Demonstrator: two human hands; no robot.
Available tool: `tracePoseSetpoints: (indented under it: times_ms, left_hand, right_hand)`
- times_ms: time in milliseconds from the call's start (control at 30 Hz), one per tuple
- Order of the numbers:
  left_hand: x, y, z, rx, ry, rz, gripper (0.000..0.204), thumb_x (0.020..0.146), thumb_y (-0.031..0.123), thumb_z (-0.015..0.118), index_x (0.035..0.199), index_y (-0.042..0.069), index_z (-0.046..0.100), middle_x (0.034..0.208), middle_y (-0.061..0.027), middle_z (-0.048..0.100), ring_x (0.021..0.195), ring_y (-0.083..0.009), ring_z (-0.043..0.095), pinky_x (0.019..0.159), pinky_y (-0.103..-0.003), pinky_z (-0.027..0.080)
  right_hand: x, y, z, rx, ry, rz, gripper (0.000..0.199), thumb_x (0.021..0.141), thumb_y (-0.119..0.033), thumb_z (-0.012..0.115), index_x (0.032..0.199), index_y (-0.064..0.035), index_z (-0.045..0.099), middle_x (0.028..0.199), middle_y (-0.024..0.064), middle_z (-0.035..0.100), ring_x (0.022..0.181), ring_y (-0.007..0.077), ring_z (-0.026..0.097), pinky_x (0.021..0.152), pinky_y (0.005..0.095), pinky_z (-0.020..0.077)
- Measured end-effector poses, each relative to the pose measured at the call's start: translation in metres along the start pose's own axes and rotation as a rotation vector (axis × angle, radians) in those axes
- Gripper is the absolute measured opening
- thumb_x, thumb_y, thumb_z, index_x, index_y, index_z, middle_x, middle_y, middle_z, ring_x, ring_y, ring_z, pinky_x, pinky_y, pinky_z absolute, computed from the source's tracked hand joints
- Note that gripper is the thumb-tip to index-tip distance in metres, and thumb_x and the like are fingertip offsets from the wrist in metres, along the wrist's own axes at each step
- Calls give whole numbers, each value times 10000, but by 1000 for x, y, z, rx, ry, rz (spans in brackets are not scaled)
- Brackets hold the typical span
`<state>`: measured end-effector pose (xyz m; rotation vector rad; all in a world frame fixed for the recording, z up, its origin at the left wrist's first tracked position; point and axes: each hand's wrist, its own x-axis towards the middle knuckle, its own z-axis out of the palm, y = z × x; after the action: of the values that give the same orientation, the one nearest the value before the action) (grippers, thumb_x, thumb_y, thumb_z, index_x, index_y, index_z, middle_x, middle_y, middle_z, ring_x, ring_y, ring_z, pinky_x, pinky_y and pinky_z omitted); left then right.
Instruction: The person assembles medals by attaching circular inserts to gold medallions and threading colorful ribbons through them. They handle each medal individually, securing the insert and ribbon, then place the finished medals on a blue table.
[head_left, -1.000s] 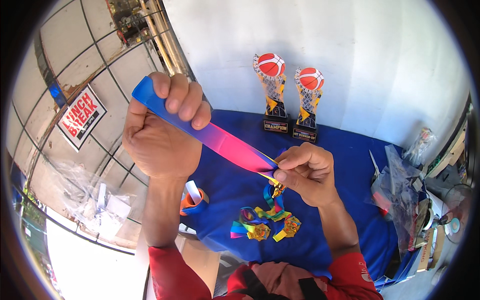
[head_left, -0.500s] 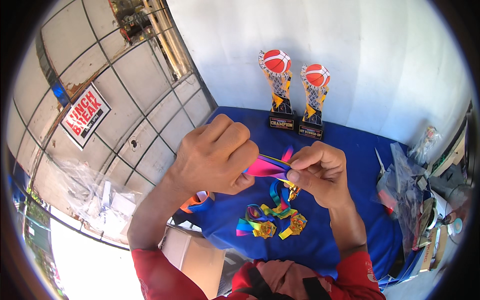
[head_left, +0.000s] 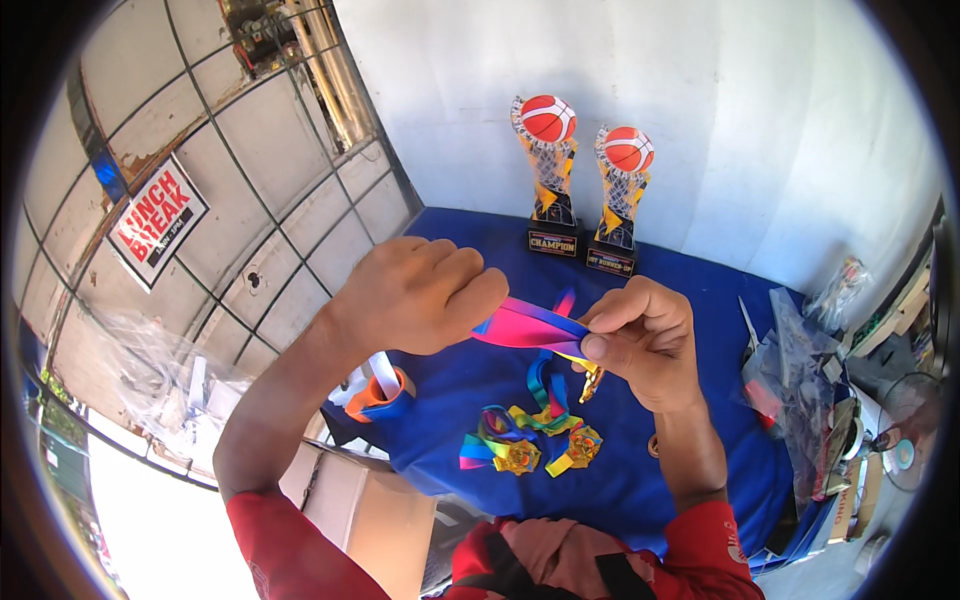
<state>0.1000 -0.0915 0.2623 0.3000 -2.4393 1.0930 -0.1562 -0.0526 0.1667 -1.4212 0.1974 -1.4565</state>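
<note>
A pink, blue and purple medal ribbon [head_left: 530, 328] stretches between my hands above the table. My left hand [head_left: 425, 297] is closed in a fist around its left end. Between thumb and fingertips, my right hand [head_left: 650, 335] pinches the other end. A gold medal [head_left: 592, 382] hangs just below the right fingers, partly hidden. On the blue cloth beneath lie gold medals with folded multicoloured ribbons: one medal [head_left: 518, 456] at the left, another medal [head_left: 582, 447] to its right, and more ribbon [head_left: 545, 385] behind them.
Two basketball trophies, a taller trophy [head_left: 550, 180] and a shorter trophy [head_left: 622, 200], stand at the back of the blue-covered table [head_left: 690, 300]. An orange and blue ribbon roll [head_left: 382, 397] sits left. Clear plastic bags [head_left: 795, 365] crowd the right edge. A wire grid [head_left: 270, 210] rises at left.
My left hand has moved left, and a longer stretch of ribbon shows between the hands. My right hand keeps its pinch. The view has shifted slightly, revealing more of the ribbon roll.
</note>
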Motion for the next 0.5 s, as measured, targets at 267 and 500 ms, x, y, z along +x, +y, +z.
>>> tracePoseSetpoints:
  times_ms: [267,500]
  left_hand:
    - [5,3,5,79,-105,163,225,687,202,662,626,151,452,548,19,348,451,-121,399,423,-298,268]
    - [29,5,12,16,-143,301,234,636,318,673,696,128,549,552,32,363,452,-112,384,430,-295,265]
  right_hand:
    - [8,-7,-10,-65,-154,267,128,953,-75,740,1000,1,649,903,47,676,769,66,627,641,221,493]
    - [20,19,2,16,-257,387,239,1010,-223,711,1136,-22,691,878,-45,655,730,4,508,596,214,414]
